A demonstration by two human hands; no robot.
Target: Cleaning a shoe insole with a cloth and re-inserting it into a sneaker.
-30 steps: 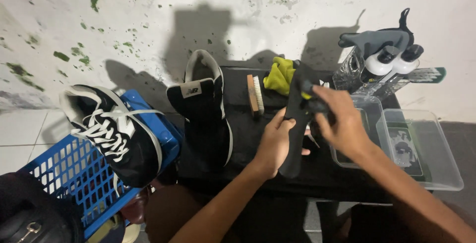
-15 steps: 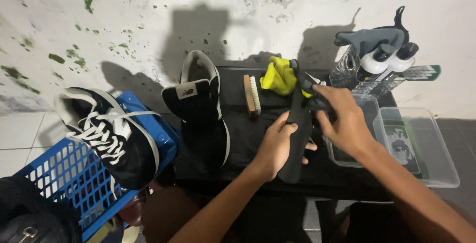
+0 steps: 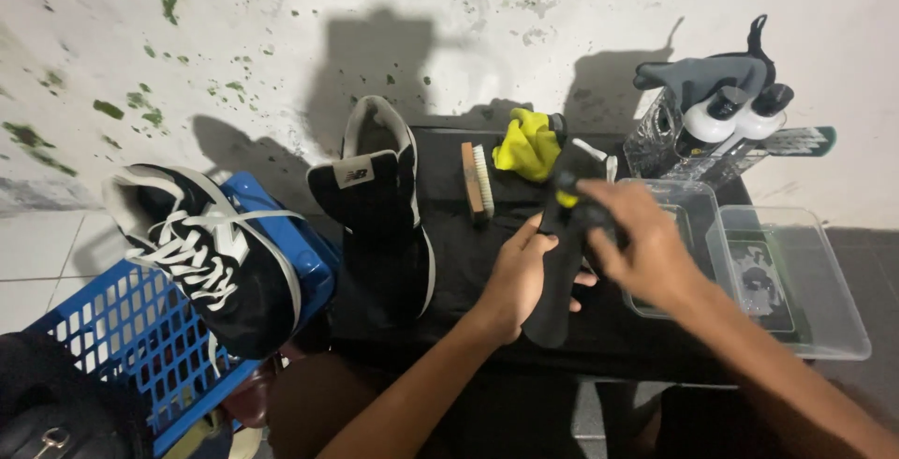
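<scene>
Long flat black insole (image 3: 552,281) under left hand (image 3: 520,276)'s fingers; right hand (image 3: 637,244)'s fingers around a small brush (image 3: 568,187).

- I count two black sneakers: one (image 3: 379,225) on the desk (image 3: 637,337), one (image 3: 201,258) on the blue basket (image 3: 103,337).
- One wooden brush (image 3: 476,180).
- One yellow cloth (image 3: 527,145).
- Two clear tubs (image 3: 805,328) (image 3: 698,199).
- Two white spray bottles (image 3: 709,122) (image 3: 757,120).
- One black insole (image 3: 554,304), I think.
- Two hands in my view: left (image 3: 520,276), right (image 3: 637,244).
</scene>
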